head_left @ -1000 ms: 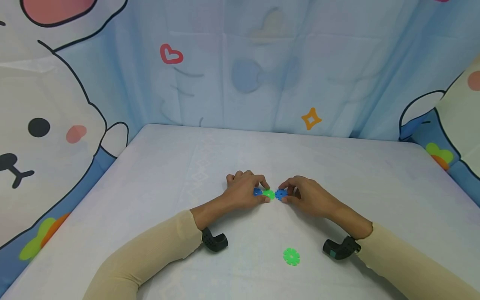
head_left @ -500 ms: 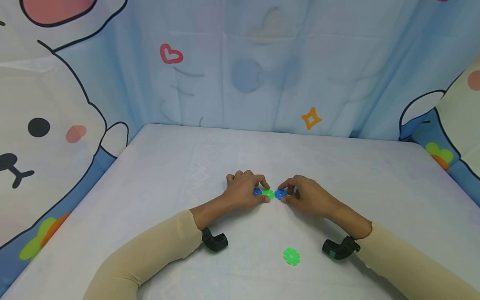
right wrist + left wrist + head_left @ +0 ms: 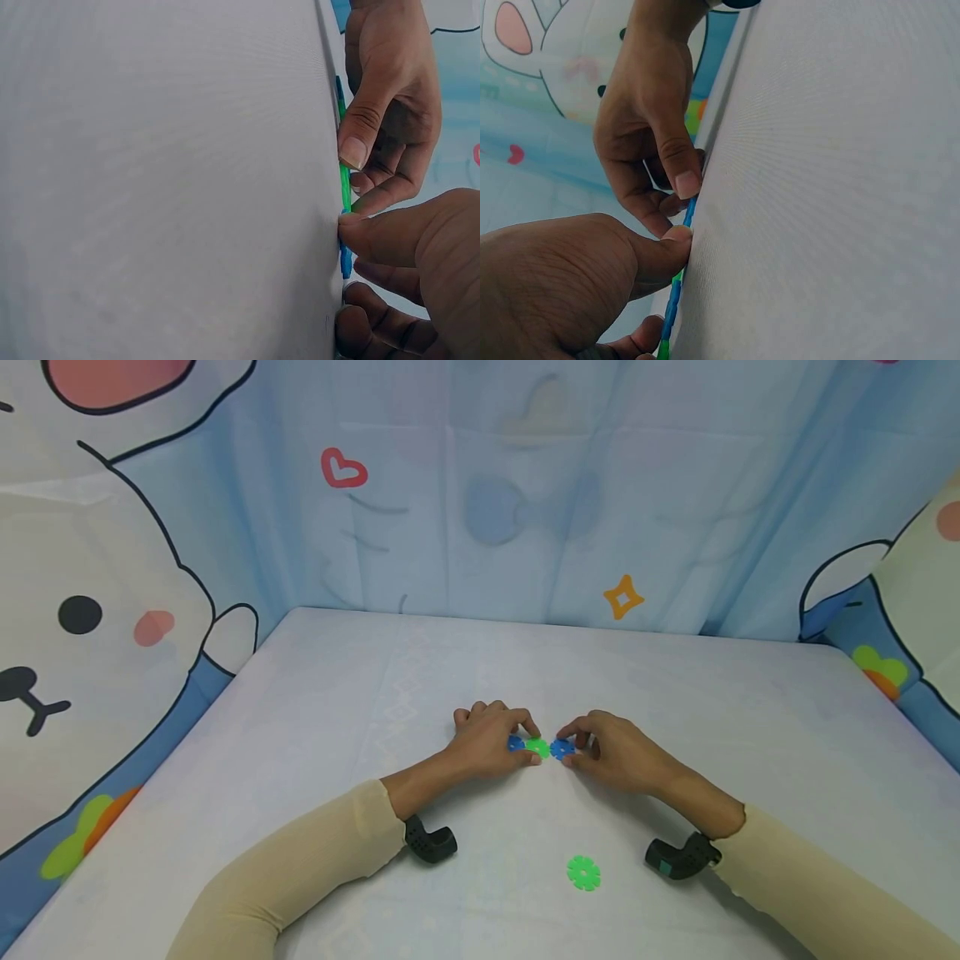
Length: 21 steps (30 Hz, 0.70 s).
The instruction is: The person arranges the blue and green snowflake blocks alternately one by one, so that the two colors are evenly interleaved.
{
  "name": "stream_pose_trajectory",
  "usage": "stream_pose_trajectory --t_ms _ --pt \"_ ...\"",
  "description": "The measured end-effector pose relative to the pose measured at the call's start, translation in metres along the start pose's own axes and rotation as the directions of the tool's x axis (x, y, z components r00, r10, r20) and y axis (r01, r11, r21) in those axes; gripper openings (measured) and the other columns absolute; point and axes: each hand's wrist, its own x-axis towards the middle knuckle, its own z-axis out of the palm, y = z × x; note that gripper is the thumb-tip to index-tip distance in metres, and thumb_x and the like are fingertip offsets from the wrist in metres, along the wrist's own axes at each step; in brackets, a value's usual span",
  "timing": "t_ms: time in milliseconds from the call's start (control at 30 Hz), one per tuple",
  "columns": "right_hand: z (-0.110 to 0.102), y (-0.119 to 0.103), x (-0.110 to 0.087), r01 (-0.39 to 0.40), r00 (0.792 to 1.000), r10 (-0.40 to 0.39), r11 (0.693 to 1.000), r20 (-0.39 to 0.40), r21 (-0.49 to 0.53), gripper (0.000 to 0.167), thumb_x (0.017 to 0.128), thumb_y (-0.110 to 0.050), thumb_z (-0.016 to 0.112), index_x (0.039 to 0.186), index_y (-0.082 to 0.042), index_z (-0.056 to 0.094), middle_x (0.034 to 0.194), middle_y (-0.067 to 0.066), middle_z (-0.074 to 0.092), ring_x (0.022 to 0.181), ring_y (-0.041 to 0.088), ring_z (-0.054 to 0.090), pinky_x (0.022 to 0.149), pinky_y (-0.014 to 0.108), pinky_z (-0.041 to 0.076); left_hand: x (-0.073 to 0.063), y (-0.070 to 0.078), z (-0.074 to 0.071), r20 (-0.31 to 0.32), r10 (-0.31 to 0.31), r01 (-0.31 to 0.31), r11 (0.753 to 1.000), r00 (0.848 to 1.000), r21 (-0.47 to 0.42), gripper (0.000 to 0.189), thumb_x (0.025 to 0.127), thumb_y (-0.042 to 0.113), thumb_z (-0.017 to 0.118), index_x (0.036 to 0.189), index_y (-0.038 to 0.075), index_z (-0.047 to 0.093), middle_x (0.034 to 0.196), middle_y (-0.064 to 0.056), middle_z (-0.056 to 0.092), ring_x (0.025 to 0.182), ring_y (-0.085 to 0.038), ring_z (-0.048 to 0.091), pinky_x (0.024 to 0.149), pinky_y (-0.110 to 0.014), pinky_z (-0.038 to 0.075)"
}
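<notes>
My left hand (image 3: 491, 742) pinches a green notched disc (image 3: 537, 748) between thumb and forefinger, flat on the tabletop. Left of it, partly under that hand, is a blue notched disc (image 3: 515, 743); the left wrist view shows another green piece (image 3: 664, 349) beyond it, mostly hidden. From the other side my right hand (image 3: 618, 752) pinches a second blue notched disc (image 3: 562, 749) by its edges. Its rim meets the green disc's rim edge to edge; whether their slots interlock I cannot tell. Both thumbs rest low beside the cloth.
A loose green notched disc (image 3: 583, 873) lies nearer the body, between the forearms. White cloth covers the table (image 3: 420, 660). Behind it hangs a blue printed curtain (image 3: 450, 527). Black wrist cameras (image 3: 430, 842) sit under both sleeves.
</notes>
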Motion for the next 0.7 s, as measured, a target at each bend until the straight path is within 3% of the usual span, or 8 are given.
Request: stream_pose_trajectory --t_ms 400,567,700 --pt "-0.006 -0.007 -0.017 -0.071 0.997 0.07 0.997 0.033 0.036 0.038 0.091 -0.02 0.068 0.125 -0.004 0.063 0.089 0.002 0.062 0.068 0.01 0.051 0.057 0.023 0.045 0.0 0.003 0.001 0.005 -0.008 0.008 1.0 1.0 0.007 0.034 0.087 0.046 0.072 0.117 0.033 0.067 0.106 0.001 0.059 0.102 -0.021 0.05 0.091 -0.047 0.029" --pt "-0.006 -0.012 -0.033 -0.023 0.998 0.019 0.998 0.063 0.057 0.032 0.09 -0.022 0.071 0.119 -0.008 0.068 0.087 -0.005 0.06 0.067 0.008 0.05 0.057 0.021 0.044 0.0 0.005 0.002 0.006 -0.009 0.009 1.0 1.0 0.007 0.035 0.087 0.047 0.072 0.118 0.033 0.066 0.108 0.001 0.059 0.103 -0.02 0.05 0.092 -0.047 0.029" --pt "-0.009 -0.017 -0.047 0.043 0.991 -0.053 0.995 0.12 0.087 0.031 0.087 -0.03 0.075 0.115 -0.018 0.068 0.092 -0.01 0.059 0.077 0.006 0.051 0.066 0.02 0.046 0.0 0.006 0.003 0.003 -0.01 0.01 1.0 1.0 0.002 0.035 0.087 0.047 0.071 0.118 0.033 0.066 0.109 0.001 0.059 0.102 -0.02 0.05 0.091 -0.047 0.029"
